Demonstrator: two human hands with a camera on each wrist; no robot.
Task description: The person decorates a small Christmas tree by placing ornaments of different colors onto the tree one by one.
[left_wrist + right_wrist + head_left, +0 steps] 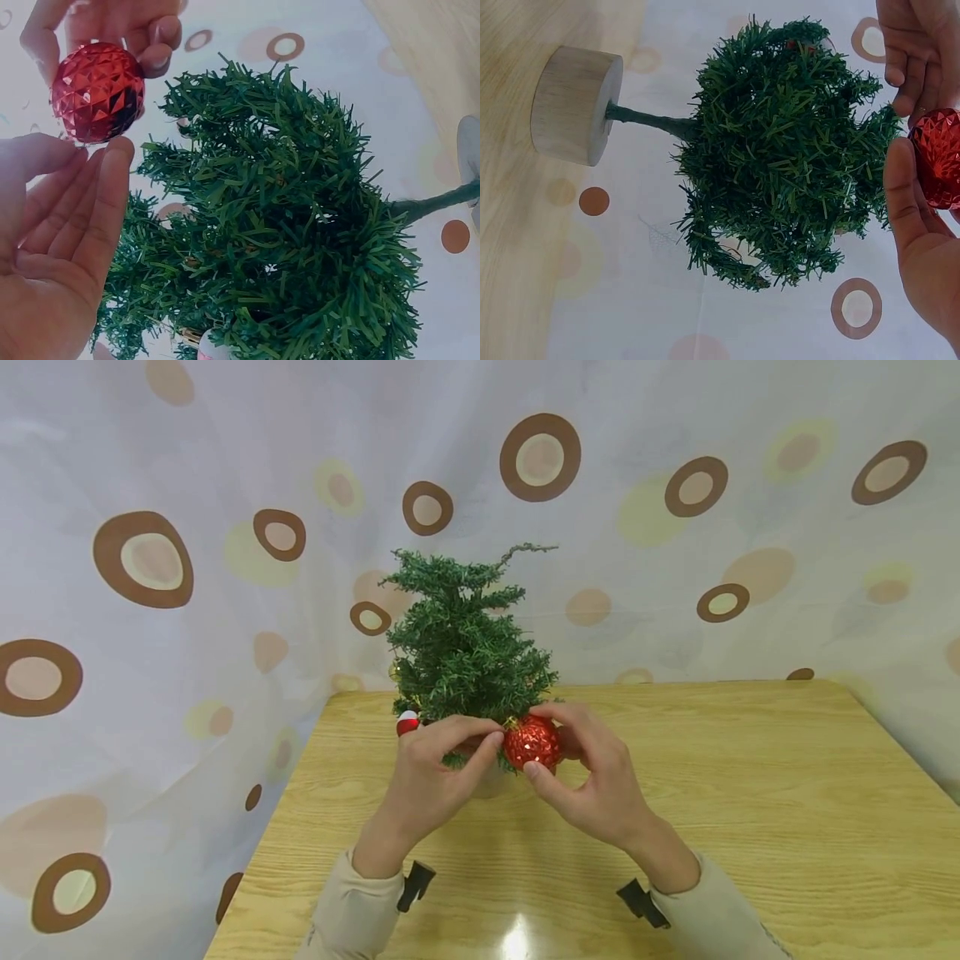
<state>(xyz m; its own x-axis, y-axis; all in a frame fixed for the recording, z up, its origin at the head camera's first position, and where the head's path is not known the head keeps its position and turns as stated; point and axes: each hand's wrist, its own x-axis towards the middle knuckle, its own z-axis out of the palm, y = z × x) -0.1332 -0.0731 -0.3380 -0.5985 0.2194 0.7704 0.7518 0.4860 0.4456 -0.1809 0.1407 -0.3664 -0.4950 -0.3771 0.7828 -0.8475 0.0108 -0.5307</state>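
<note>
A shiny red faceted Christmas bauble (532, 745) is held in front of a small green artificial tree (465, 652). My right hand (600, 781) grips the bauble between thumb and fingers, from its right side. The thumb and index finger of my left hand (431, 777) pinch together at the bauble's gold top, by its hanging loop; the loop itself is mostly hidden. In the left wrist view, the bauble (99, 91) sits just past the left fingertips. The right wrist view cuts off part of the bauble (939, 157) at its edge.
A red-and-white ornament (408, 724) hangs low on the tree's left, with a gold ball (395, 671) above it. The tree stands on a round wooden base (577, 105) on the wood-grain table (750, 793). Patterned cloth (600, 568) hangs behind and to the left.
</note>
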